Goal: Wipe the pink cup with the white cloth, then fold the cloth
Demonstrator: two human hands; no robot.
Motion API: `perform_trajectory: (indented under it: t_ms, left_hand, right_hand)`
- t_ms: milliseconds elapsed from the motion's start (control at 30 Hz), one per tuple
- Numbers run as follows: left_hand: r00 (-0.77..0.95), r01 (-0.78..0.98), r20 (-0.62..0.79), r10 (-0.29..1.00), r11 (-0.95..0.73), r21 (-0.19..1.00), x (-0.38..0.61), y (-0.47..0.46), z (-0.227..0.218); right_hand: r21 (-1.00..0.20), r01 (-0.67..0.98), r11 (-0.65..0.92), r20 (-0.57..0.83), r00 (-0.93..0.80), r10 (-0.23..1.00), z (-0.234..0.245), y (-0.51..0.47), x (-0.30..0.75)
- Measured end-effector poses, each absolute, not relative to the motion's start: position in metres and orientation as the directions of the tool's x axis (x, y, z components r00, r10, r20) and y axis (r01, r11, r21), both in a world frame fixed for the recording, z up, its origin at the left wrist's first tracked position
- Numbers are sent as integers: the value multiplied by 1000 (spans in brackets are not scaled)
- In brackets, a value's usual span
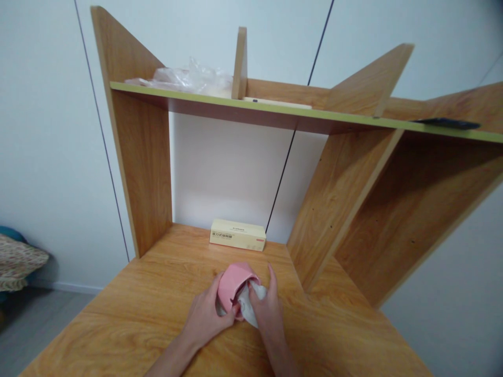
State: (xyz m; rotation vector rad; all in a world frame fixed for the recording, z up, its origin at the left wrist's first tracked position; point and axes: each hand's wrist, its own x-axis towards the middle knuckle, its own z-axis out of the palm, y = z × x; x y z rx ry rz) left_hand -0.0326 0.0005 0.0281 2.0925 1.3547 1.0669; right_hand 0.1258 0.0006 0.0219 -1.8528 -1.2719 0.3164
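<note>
The left hand is cupping a pink cup tipped on its side, its grip closing around the cup's left wall. The right hand is pinching a white cloth (partly inside the cup's mouth) just right of it. Both are sitting near the counter's middle, a yellow box lying farther back.

Desk: wood-grain surface, smooth, light satin sheen. Shelf: same wood look, matt green edge strip. Pink cup: smooth, matt, material not determinable. White cloth: soft, crumpled. Box: matt cardboard. Plastic bag: clear, crinkled, glossy.
</note>
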Motion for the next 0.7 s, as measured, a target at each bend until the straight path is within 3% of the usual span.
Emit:
perform_trajectory:
  t_ms: [67, 167, 300, 500, 700]
  left_hand:
    - [257, 628, 359, 897, -438, 644, -34, 0, 31]
    - [304, 638, 369, 878, -475, 605, -37, -1, 34]
    - [300, 647, 349, 888, -458, 609, -38, -1, 36]
    - [200, 582, 283, 938, -346, 736, -35, -1, 38]
    - [189, 539, 289, 939, -345, 768, -31, 0, 32]
  right_hand:
    - [-671, 718, -183, 238, 442, 865, 28, -3, 128]
    - [-619, 772, -142, 306, 404, 862, 32, -7, 128]
    - [-724, 689, -25, 315, 362, 877, 24, -3, 124]
    - [-877, 477, 66, 312, 458, 832, 10, 5, 121]
    - [-885, 461, 70, 318, 486, 814, 9, 2, 114]
